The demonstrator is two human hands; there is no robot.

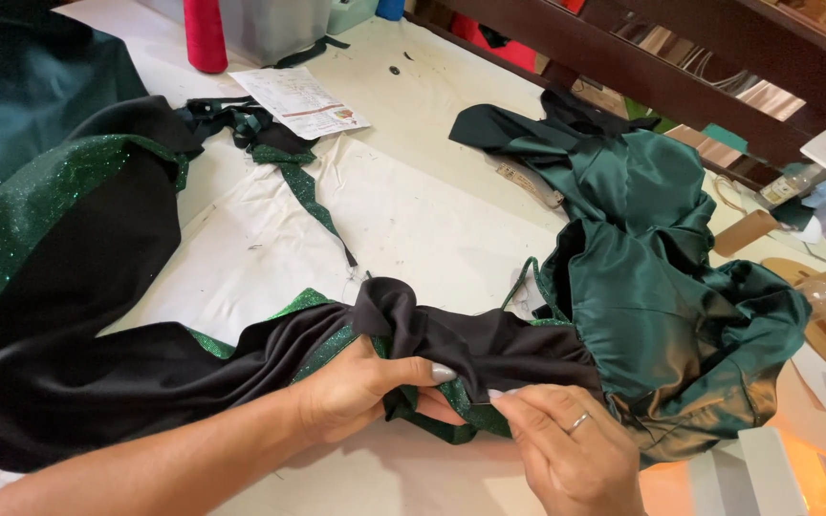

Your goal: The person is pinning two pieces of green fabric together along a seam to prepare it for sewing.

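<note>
**Hands pinching black lining on a green garment**

Head view. Left forearm cut off at the bottom-left corner; right wrist cut off at the bottom edge. Fingertips of the left hand (pixel 360 387) partly buried under a fold of cloth, so only thumb and knuckles clear. Closed around a bunched ridge of black lining (pixel 145 368), thumb on top. Right hand (pixel 566 449) closed too, thumb and forefinger nipping the lining's edge just beside the left thumb; ring on one finger. Hard to tell whether anything small, such as a pin or needle, sits between those fingertips.

Lining matte, smooth, sweeping in a wide arc from the hands out to the left and up the table (pixel 413 191). Glitter fabric (pixel 21 220) under it, green, grainy and sparkling, showing as a border along the lining's edge and in slivers near the hands. Satin (pixel 662 287) to the right, dark green, glossy, crumpled in deep folds, joined to the lining just right of the hands. Thin glitter strip (pixel 303 186) snaking across the pale table cover.

Top edge: red spool (pixel 205 33) cut off above, printed paper (pixel 300 100) lying flat beside it. Far right clutter blurred, partly out of frame.
</note>
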